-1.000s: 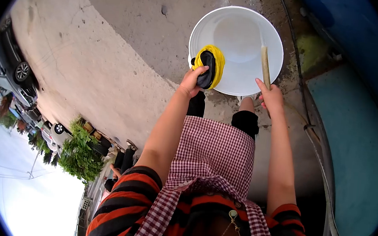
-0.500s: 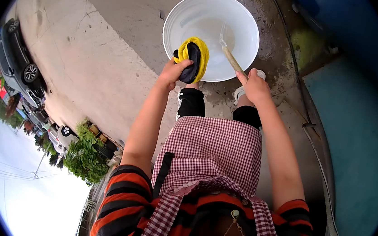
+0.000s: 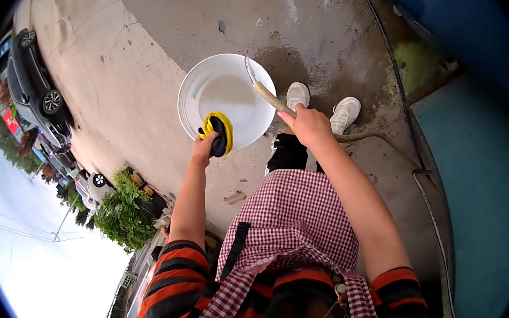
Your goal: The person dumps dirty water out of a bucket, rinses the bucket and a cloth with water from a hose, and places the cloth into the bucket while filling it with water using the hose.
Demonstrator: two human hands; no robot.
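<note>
The view is shifting: the wide white plastic bucket (image 3: 191,91), earlier sitting ahead of the feet, is now appearing to the left of the two white shoes (image 3: 298,94), and the mouth of the pale beige flexible hose (image 3: 271,99) is now pointing across its rim. The clear water (image 3: 249,68), which was falling inside the bucket, is now arcing toward the far side and seemingly over the edge, so less of it is probably collecting inside. The right grip (image 3: 310,126) is closing around the hose near its mouth, while the rest is trailing behind the shoes. The left grip (image 3: 204,149) is pinching a yellow-and-black soft bundle (image 3: 220,136), holding it over the near rim; whether it is touching the bucket is impossible to tell. The bundle is looking thick and rounded, its bright yellow edge curling around a black middle. The bucket is standing on stained grey concrete (image 3: 150,97), its smooth walls showing pale and its bottom apparently holding shallow, clear water. Dark wet patches are spreading beyond it.
</note>
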